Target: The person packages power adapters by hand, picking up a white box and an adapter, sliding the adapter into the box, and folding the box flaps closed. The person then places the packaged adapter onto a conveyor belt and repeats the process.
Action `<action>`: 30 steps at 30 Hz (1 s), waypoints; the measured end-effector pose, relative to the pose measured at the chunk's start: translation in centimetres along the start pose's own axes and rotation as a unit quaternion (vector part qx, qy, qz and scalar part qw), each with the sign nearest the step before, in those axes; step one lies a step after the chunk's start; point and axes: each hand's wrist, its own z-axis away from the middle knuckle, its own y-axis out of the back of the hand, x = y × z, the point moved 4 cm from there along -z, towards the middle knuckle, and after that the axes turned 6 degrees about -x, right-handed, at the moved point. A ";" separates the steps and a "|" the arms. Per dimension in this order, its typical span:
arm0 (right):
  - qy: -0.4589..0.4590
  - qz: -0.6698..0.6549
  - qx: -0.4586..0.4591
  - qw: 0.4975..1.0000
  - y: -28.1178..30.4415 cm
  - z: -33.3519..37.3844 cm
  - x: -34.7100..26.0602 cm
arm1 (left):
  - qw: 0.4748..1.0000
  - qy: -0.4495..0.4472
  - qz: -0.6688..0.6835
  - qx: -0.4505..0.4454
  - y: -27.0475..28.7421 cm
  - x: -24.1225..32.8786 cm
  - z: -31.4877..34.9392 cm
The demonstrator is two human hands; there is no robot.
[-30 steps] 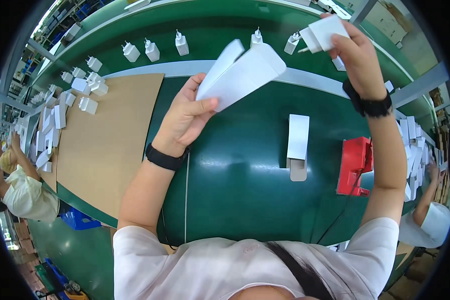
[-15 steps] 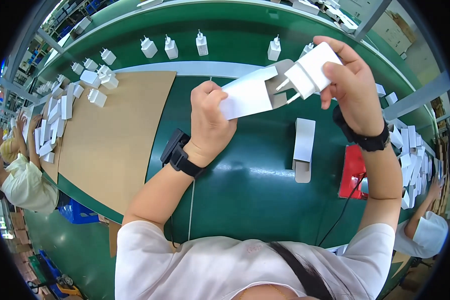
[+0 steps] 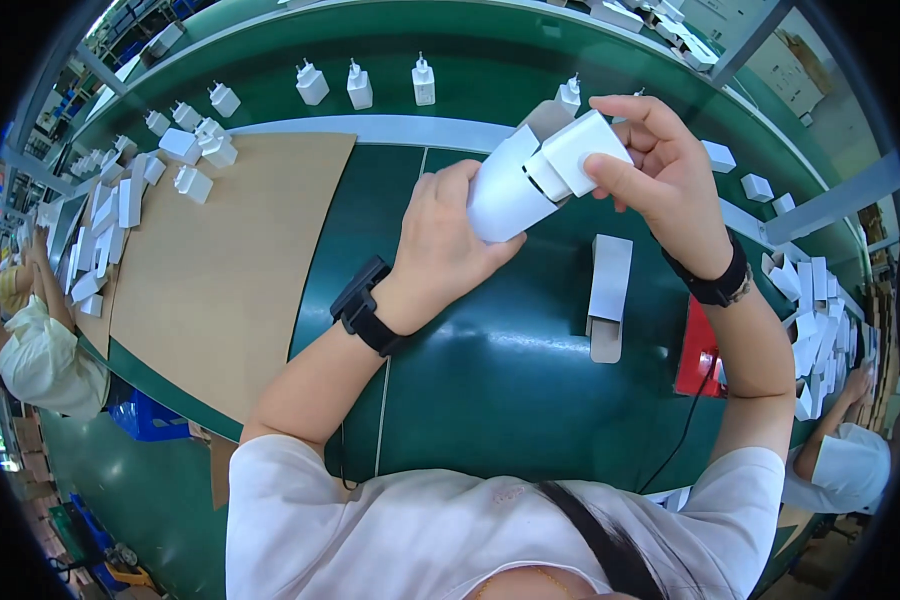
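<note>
My left hand [image 3: 445, 225] is closed round a small white box [image 3: 511, 190], held tilted above the green table with its open end up and to the right. A white plug charger [image 3: 580, 153] sits partly in that open end, its prongs hidden inside. Thumb and fingers of my right hand [image 3: 655, 165] grip the charger's outer end. Below my right hand, another white box [image 3: 610, 290] lies on the table with its flap open.
Several white chargers [image 3: 423, 80] stand along the far green ledge. Brown cardboard [image 3: 220, 290] covers the left side. A red object [image 3: 697, 350] with a black cable lies at right, near piled white boxes [image 3: 820, 330]. Co-workers [image 3: 45, 350] sit at both sides.
The charger's prongs have gone from just outside the box's open end to inside it. My right hand has moved left and slightly down, and my left hand has shifted a little right.
</note>
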 end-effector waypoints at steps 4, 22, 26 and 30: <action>0.031 0.008 0.010 0.999 -0.1 -0.6 0.0 | 0.999 0.013 0.039 0.034 0.0 -0.4 0.3; 0.040 0.108 -0.056 0.992 -0.7 -1.5 0.7 | 0.998 0.043 0.055 -0.005 0.4 -0.7 0.4; 0.108 0.152 -0.075 0.980 -1.0 -2.1 0.3 | 0.995 0.064 0.078 -0.015 0.7 -0.6 0.2; 0.214 0.246 -0.006 0.945 0.2 -1.9 -0.5 | 0.981 0.094 0.168 0.011 0.6 -1.5 0.2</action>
